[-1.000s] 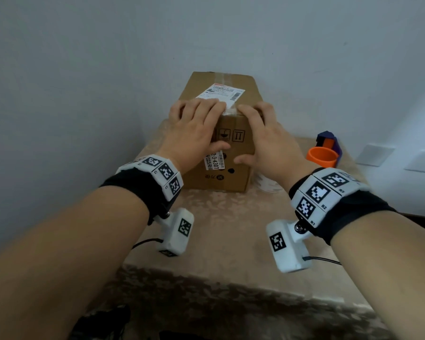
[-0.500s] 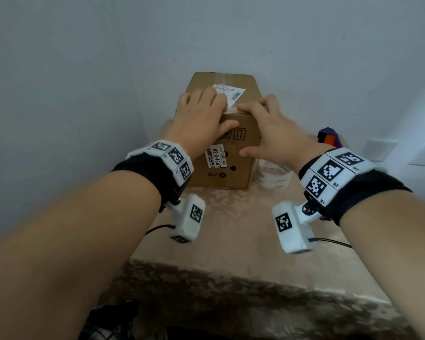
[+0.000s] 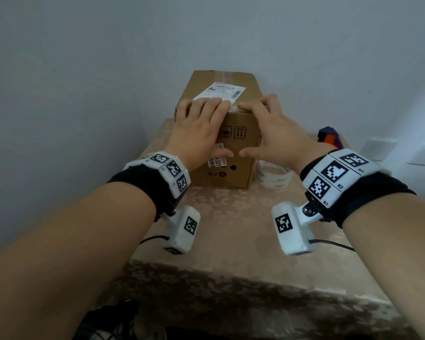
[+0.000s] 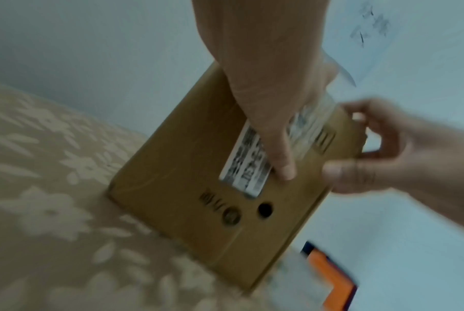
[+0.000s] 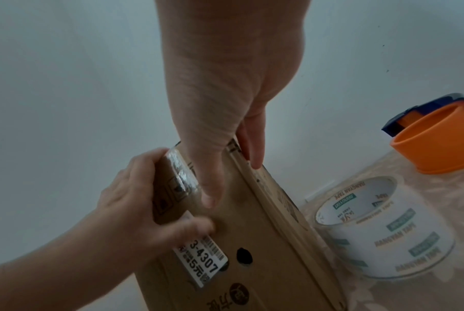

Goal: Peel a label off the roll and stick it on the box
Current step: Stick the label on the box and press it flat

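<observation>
A brown cardboard box (image 3: 241, 173) stands at the back of the table against the wall. A white printed label (image 3: 225, 90) lies on its top, and a smaller label (image 3: 216, 161) is on its front face. My left hand (image 3: 199, 128) lies over the top front edge, fingers flat on the near end of the top label, thumb on the front. My right hand (image 3: 270, 133) rests beside it, fingertips on the top edge by a strip of clear tape (image 5: 182, 176), thumb stretched out on the front face. Neither hand holds a loose label.
A roll of clear tape (image 3: 274, 175) stands on the flowered tablecloth (image 3: 231, 229) just right of the box. Behind it sits an orange and blue tape dispenser (image 3: 329, 141). Walls close in behind and to the left. The table's front edge (image 3: 231, 266) is near me.
Both hands have stayed on the box's top front edge. My left fingers have slid a little left along the label, and my right wrist has lifted, uncovering the tape roll.
</observation>
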`<state>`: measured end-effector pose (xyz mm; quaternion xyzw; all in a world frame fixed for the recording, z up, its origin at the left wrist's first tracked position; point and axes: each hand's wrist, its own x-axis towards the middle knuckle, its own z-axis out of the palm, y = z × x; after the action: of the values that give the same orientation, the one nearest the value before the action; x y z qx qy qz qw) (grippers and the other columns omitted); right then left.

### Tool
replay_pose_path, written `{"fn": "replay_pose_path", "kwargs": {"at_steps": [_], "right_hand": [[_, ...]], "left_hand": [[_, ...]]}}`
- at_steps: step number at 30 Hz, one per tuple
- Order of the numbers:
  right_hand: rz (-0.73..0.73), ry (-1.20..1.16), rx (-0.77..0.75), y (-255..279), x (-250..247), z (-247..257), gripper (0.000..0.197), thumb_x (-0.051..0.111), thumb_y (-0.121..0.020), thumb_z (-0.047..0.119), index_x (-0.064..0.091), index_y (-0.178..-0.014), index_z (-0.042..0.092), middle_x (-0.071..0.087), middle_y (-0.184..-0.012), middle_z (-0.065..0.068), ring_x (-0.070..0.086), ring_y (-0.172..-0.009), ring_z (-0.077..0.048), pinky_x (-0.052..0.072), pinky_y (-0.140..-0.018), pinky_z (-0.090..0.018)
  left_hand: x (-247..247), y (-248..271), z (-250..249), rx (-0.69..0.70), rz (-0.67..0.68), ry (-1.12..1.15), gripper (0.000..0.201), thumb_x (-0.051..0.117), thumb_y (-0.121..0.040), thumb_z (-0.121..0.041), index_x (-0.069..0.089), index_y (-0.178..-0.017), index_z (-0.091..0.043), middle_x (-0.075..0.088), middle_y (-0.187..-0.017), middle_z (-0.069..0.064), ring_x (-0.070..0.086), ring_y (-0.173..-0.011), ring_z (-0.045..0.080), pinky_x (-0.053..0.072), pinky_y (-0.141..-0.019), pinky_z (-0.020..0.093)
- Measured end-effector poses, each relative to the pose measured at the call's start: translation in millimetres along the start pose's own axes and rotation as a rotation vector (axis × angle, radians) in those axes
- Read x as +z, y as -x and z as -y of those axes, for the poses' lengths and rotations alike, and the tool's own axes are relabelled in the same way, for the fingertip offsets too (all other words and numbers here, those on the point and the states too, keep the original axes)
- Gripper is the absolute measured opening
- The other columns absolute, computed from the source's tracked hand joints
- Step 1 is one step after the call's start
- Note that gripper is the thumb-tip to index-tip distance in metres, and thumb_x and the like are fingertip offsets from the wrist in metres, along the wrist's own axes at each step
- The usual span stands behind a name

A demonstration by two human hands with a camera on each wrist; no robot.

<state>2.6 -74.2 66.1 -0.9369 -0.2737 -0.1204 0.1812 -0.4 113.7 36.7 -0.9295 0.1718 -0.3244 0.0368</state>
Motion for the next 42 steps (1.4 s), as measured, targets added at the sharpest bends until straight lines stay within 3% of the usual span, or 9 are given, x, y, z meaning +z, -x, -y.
{"fn": "replay_pose_path", "kwargs": {"at_steps": [4, 12, 20, 24, 28, 32, 34, 39, 42], "right_hand": [[0.01, -0.012, 0.026, -3, -3, 2, 0.085, 0.081, -0.068, 0.032, 0.031, -0.137, 0.024, 0.029, -0.133, -0.006, 0.057, -0.101, -0.028, 0.052, -0.087, -0.043], [-0.019, -0.012, 0.043, -1, 1, 5, 0.086, 0.081, -0.067, 0.032, 0.032, -0.137, 0.023, 0.03, -0.132, -0.006, 0.057, -0.101, -0.027, 0.053, -0.084, -0.04], [-0.019, -0.032, 0.06, -4, -2, 3, 0.075, 0.078, -0.071, 0.031, 0.037, -0.133, 0.025, 0.032, -0.13, -0.006, 0.056, -0.103, -0.027, 0.052, -0.087, -0.043], [-0.053, -0.008, 0.065, -4, -1, 6, 0.072, 0.077, -0.07, 0.04, 0.039, -0.13, 0.027, 0.035, -0.127, -0.005, 0.054, -0.105, -0.027, 0.053, -0.086, -0.046], [-0.202, 0.271, 0.094, -7, 8, 18, 0.079, 0.073, -0.057, 0.064, 0.045, -0.116, 0.018, 0.045, -0.118, -0.009, 0.046, -0.106, -0.029, 0.045, -0.088, -0.042], [-0.248, 0.259, 0.062, -18, 14, 29, 0.073, 0.076, -0.063, 0.053, 0.044, -0.112, 0.01, 0.046, -0.118, -0.011, 0.045, -0.106, -0.028, 0.048, -0.079, -0.037], [-0.235, 0.246, 0.026, -21, 12, 29, 0.063, 0.074, -0.069, 0.048, 0.046, -0.112, 0.011, 0.047, -0.117, -0.009, 0.044, -0.106, -0.026, 0.047, -0.073, -0.035], [-0.266, 0.182, 0.015, -21, 7, 18, 0.038, 0.064, -0.08, 0.044, 0.053, -0.099, 0.013, 0.053, -0.107, -0.004, 0.046, -0.099, -0.025, 0.039, -0.065, -0.032], [-0.28, 0.156, 0.015, -22, 9, 21, 0.029, 0.059, -0.086, 0.04, 0.055, -0.093, 0.012, 0.054, -0.104, -0.004, 0.046, -0.097, -0.024, 0.037, -0.064, -0.032]], "left_hand": [[-26, -28, 12, 0.041, 0.111, 0.101, 0.057, 0.055, -0.082, -0.056, 0.052, -0.127, -0.021, 0.055, -0.124, 0.005, 0.048, -0.116, 0.028, 0.033, -0.098, 0.043], [-20, -36, 3, 0.09, 0.242, -0.014, 0.082, 0.075, -0.059, -0.059, 0.045, -0.118, -0.013, 0.056, -0.119, 0.007, 0.054, -0.11, 0.027, 0.044, -0.092, 0.04], [-31, -43, 18, 0.073, 0.314, 0.182, 0.044, 0.062, -0.08, -0.049, 0.057, -0.113, -0.02, 0.067, -0.106, 0.002, 0.06, -0.093, 0.022, 0.04, -0.068, 0.029], [-39, -41, 25, 0.056, 0.346, 0.273, 0.046, 0.054, -0.087, -0.049, 0.056, -0.127, -0.025, 0.064, -0.126, 0.005, 0.059, -0.111, 0.025, 0.047, -0.089, 0.038], [-45, -40, 29, 0.09, 0.306, 0.353, 0.044, 0.042, -0.094, -0.048, 0.056, -0.129, -0.025, 0.063, -0.128, 0.006, 0.058, -0.114, 0.026, 0.048, -0.091, 0.042], [-38, -23, 32, 0.124, 0.335, 0.163, 0.088, 0.06, -0.071, -0.065, 0.038, -0.14, -0.016, 0.047, -0.144, 0.005, 0.046, -0.13, 0.024, 0.038, -0.105, 0.04], [-28, -15, 30, 0.126, 0.253, 0.097, 0.092, 0.068, -0.066, -0.062, 0.038, -0.139, -0.014, 0.047, -0.143, 0.006, 0.045, -0.13, 0.025, 0.035, -0.107, 0.039], [-26, -31, 27, 0.102, 0.169, 0.123, 0.055, 0.063, -0.078, -0.052, 0.054, -0.124, -0.022, 0.067, -0.114, 0.002, 0.061, -0.101, 0.024, 0.042, -0.077, 0.033], [-29, -35, 33, 0.091, 0.219, 0.101, 0.045, 0.05, -0.088, -0.051, 0.057, -0.122, -0.022, 0.069, -0.111, 0.003, 0.064, -0.096, 0.025, 0.05, -0.075, 0.035]]}}
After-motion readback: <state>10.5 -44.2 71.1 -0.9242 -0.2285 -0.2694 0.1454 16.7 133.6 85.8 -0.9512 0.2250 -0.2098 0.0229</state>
